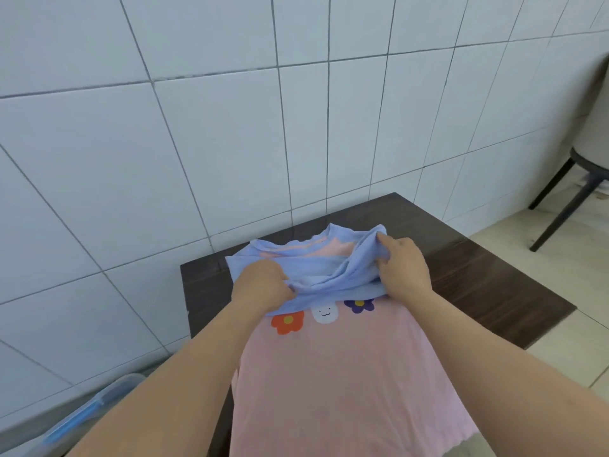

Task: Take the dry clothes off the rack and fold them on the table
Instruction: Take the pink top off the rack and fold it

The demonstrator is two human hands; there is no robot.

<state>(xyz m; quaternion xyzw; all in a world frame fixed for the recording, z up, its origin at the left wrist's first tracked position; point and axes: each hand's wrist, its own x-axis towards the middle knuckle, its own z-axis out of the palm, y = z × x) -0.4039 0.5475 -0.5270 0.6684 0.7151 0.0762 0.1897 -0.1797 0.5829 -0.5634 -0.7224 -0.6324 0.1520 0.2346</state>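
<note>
A pink T-shirt (342, 374) with blue sleeves and collar lies flat on the dark wooden table (487, 285), its hem towards me. Printed flowers and a white smiling figure show on its chest. Both blue sleeves (316, 278) are folded across the chest. My left hand (262, 286) grips the blue fabric at the shirt's left side, fingers curled into it. My right hand (403, 268) pinches the bunched right sleeve, with its index finger stretched along the cloth. The rack is not in view.
A white tiled wall (230, 127) runs right behind the table. A clear plastic box with a blue lid (82, 413) sits low at the left. A grey chair with black legs (580, 179) stands on the floor at the far right.
</note>
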